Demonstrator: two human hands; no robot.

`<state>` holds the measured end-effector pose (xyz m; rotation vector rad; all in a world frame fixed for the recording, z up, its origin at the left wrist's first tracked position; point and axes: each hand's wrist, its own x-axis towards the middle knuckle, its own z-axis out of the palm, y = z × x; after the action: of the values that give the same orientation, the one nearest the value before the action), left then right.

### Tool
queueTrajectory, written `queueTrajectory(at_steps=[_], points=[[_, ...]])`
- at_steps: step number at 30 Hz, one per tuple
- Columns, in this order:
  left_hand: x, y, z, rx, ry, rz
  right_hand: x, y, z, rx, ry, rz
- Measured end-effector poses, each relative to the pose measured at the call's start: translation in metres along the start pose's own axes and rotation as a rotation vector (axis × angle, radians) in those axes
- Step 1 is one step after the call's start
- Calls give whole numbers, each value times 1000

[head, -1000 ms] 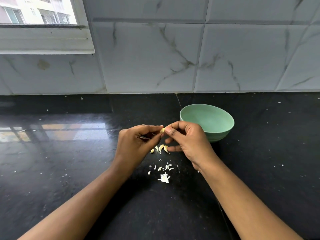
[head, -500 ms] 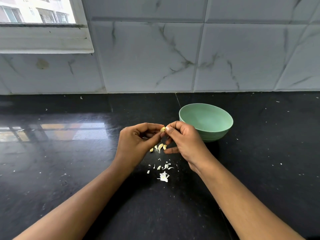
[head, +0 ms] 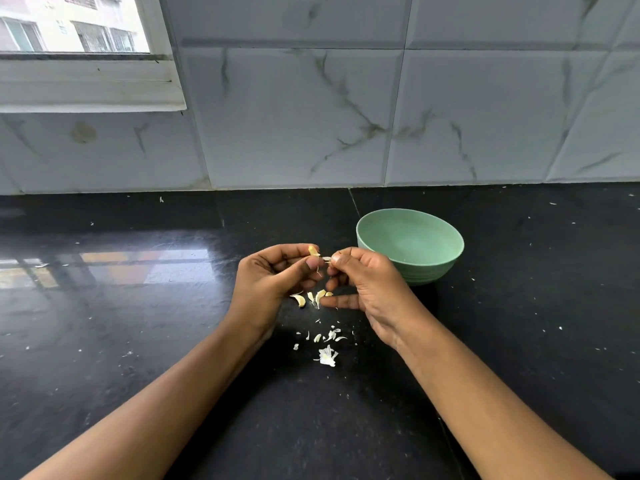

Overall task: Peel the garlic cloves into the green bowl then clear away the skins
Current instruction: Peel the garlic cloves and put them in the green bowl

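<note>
Beside green bowl [head: 437, 271], left hand [head: 268, 284] pinching garlic clove [head: 313, 250], right hand [head: 369, 289] skin [head: 326, 259]

No readable text, label, brand, number or sign shows on anything here.

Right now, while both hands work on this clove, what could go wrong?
The left hand pinches the garlic clove only by fingertips while the right hand holds a skin strip; it may slip onto the counter, missing the green bowl.
Loose skins lie close to the other cloves and may mix.
</note>
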<state>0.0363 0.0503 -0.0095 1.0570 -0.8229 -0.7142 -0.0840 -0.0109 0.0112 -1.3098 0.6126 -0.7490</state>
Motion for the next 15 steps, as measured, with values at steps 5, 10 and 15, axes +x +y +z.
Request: queueTrajectory(at_steps=[5,10,15], points=[[3,4,-1,-93,46,-71,0,-2,-4,43,9,-9],[6,7,-6,-63,-8,-188,-2,-7,-16,-306,-148,-54],[13,12,-18,56,-75,-331,-5,-8,-23,-633,-238,-51]])
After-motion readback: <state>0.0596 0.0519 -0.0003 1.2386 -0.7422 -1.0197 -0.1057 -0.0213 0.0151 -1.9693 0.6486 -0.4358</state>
